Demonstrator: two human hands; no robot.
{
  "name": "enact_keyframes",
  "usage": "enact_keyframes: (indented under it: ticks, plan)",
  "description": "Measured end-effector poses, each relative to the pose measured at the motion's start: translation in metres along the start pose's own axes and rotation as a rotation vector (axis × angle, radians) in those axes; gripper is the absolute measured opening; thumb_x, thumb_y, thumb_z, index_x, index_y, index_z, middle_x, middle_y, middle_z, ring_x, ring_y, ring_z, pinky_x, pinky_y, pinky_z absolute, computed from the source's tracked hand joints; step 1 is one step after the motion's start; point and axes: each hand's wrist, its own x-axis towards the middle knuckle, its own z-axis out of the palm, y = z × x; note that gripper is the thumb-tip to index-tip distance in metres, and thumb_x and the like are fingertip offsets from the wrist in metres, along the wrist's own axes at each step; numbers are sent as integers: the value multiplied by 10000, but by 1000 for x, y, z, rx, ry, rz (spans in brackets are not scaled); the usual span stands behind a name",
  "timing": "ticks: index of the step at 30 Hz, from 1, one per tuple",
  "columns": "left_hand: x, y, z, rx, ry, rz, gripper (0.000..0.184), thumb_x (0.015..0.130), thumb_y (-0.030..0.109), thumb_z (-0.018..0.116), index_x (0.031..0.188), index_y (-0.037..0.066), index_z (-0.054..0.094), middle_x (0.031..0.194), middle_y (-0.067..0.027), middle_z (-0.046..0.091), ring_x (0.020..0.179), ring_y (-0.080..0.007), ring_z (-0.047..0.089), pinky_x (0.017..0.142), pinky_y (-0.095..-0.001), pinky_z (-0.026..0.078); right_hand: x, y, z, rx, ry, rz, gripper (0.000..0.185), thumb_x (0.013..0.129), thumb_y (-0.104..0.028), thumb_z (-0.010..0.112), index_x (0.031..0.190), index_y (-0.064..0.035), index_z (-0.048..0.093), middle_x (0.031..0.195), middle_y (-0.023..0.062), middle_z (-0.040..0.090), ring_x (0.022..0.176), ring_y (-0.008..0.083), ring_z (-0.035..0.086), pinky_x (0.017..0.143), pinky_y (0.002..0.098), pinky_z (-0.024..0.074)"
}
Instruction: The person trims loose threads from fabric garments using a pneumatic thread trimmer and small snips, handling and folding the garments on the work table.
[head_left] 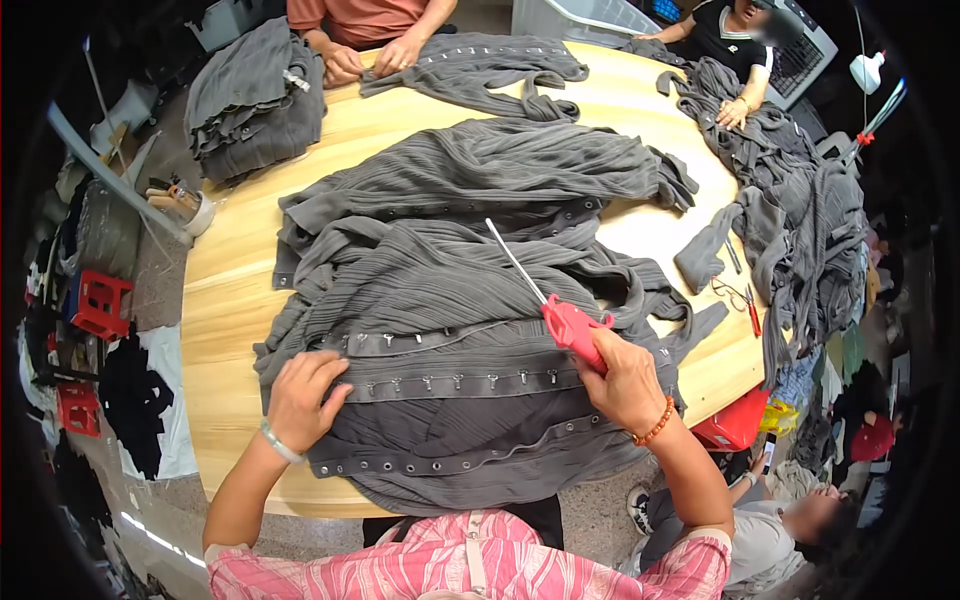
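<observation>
My right hand [622, 382] is wrapped round the handle of a red air blow gun [573, 328], whose long thin metal nozzle points up and left over the cloth. Below it lies a dark grey ribbed garment [440, 290] with bands of small metal hooks [458, 382]. A row of metal eyelets [411, 467] runs along its lower edge. My left hand [306, 400] rests on the garment's left side, fingers spread and thumb apart. Another grey ribbed garment [470, 165] lies just beyond.
The round wooden table [225, 300] carries a folded garment stack [255, 100] at far left and a garment heap [800, 220] at right. Red-handled snips [753, 312] lie near the heap. Two people work across the table; another person [770, 530] sits at lower right.
</observation>
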Motion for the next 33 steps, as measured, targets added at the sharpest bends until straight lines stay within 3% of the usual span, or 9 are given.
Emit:
enact_keyframes:
  ticks: [11, 17, 19, 21, 25, 27, 29, 31, 33]
  plan:
    - [30, -42, 27, 19, 35, -127, 344, 760, 48, 733, 1071, 47, 584, 970, -115, 637, 939, -296, 609, 857, -394, 426, 70, -65, 75, -71, -137, -192, 133, 873, -83, 604, 943, 5, 533, 877, 188, 635, 735, 369, 662, 639, 448, 530]
    - [35, -58, 22, 153, -12, -10, 277, 771, 2, 647, 1038, 56, 593, 986, -100, 614, 943, -273, 589, 832, -359, 417, 89, -65, 105, -227, -60, -241, 134, 811, -32, 585, 926, 3, 526, 892, 183, 610, 736, 304, 689, 634, 404, 555]
    - [36, -56, 8, 50, 42, -32, 270, 775, -34, 605, 1032, 46, 595, 993, -112, 624, 920, -299, 603, 811, -371, 451, 89, -65, 101, -256, -43, -230, 126, 818, -32, 578, 928, 1, 525, 885, 180, 610, 735, 306, 689, 636, 404, 557]
    - [37, -45, -11, -197, 312, -141, 274, 773, -63, 564, 1027, 37, 581, 974, -133, 629, 883, -326, 619, 783, -389, 485, 89, -65, 94, -253, -13, -225, 128, 813, -17, 577, 933, -10, 533, 868, 171, 612, 734, 298, 689, 632, 408, 556]
    - [32, -38, -47, -102, 440, 21, 286, 746, -90, 546, 1016, 3, 559, 904, -177, 600, 820, -372, 600, 761, -407, 490, 87, -53, 60, -373, 240, -20, 199, 774, 5, 586, 969, -18, 552, 879, 164, 629, 725, 342, 675, 633, 440, 551]
    - [24, -41, -59, -95, 437, 62, 300, 728, -97, 552, 1014, -6, 556, 895, -179, 595, 802, -372, 589, 744, -415, 484, 79, -30, 35, -399, 370, -13, 361, 734, 27, 586, 1093, -5, 570, 959, 186, 651, 729, 380, 667, 637, 461, 549]
    - [10, -44, -63, -28, 426, 114, 304, 727, -96, 555, 1017, -5, 560, 894, -176, 600, 801, -363, 592, 733, -425, 479, 65, -7, 9, -466, 452, 99, 370, 731, 19, 596, 1096, -41, 580, 948, 191, 665, 754, 404, 654, 648, 482, 526]
    - [-6, -43, -61, -42, 442, 137, 397, 693, -105, 555, 1077, -8, 577, 907, -173, 602, 809, -365, 592, 731, -434, 476, 42, 11, -20, -498, 474, 189, 308, 786, -23, 627, 1090, -62, 595, 890, 195, 668, 741, 411, 648, 626, 485, 506]
    - [-22, -34, -55, -2, 356, 124, 524, 642, -103, 562, 1158, -11, 583, 937, -169, 606, 820, -368, 593, 735, -438, 476, 15, 15, -45, -498, 531, 99, 209, 832, -28, 634, 1038, -50, 609, 832, 208, 651, 709, 422, 630, 602, 484, 477]
